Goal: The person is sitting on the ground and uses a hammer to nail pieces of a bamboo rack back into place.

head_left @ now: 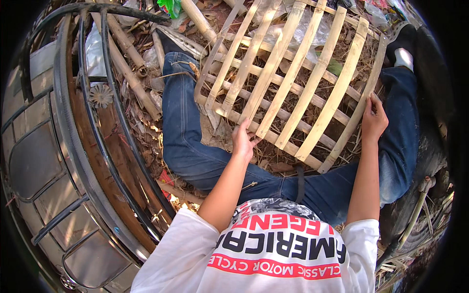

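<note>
A lattice of split bamboo slats (287, 78) lies tilted between my legs, its long slats crossing over several crosswise strips. My left hand (244, 141) has its fingers closed at the near edge, around the lower strip and the end of one slat. On the right, my right hand (374, 117) pinches the outermost slat along the lattice's side edge. Parts of the fingers of both hands are hidden behind the bamboo.
To the left stands a black metal frame (110, 88) beside a panelled, woven-edged seat (36, 166). Bamboo poles (131, 68) lie on the littered ground beyond my left leg. Plastic wrappers and dry leaves are scattered around. Dark logs and sticks (415, 215) are at the right.
</note>
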Demonstrator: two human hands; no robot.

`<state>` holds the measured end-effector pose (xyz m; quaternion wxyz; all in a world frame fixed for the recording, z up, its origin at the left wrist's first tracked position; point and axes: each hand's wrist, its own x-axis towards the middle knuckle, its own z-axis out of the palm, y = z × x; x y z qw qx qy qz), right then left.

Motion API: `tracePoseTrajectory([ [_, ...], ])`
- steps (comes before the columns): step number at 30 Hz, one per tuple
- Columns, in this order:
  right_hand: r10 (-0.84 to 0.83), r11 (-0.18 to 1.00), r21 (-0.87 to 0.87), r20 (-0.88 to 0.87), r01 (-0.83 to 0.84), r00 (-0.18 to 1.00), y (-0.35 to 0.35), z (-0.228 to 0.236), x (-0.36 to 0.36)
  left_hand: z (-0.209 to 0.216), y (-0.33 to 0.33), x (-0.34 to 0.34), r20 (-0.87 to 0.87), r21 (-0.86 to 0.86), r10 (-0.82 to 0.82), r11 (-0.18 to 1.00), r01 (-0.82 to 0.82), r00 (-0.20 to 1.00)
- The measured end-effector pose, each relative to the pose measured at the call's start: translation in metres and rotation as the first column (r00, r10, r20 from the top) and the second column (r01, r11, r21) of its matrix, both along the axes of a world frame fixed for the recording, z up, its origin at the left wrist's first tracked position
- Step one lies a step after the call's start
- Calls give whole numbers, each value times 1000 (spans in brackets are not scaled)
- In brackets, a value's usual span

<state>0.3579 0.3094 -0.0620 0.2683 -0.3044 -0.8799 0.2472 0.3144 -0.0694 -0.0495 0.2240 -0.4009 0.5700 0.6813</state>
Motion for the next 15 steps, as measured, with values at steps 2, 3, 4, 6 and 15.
tracePoseTrajectory([
  [2,4,1000,-1,10,-4,1000,3,-1,0,0,6,1,-64,-127,-47,991,38,997],
  [3,10,1000,-8,17,-9,1000,3,-1,-2,-1,7,2,-115,-140,-32,990,15,993],
  [4,15,1000,-13,11,-15,1000,3,0,-4,-3,6,3,-165,-154,-17,988,-9,986],
  [6,12,999,-43,47,-10,999,2,2,-1,-7,5,1,-153,-226,-62,974,26,986],
  [15,8,998,-64,-2,-8,1000,6,-3,-6,37,31,-14,-587,-349,-102,927,-138,803],
])
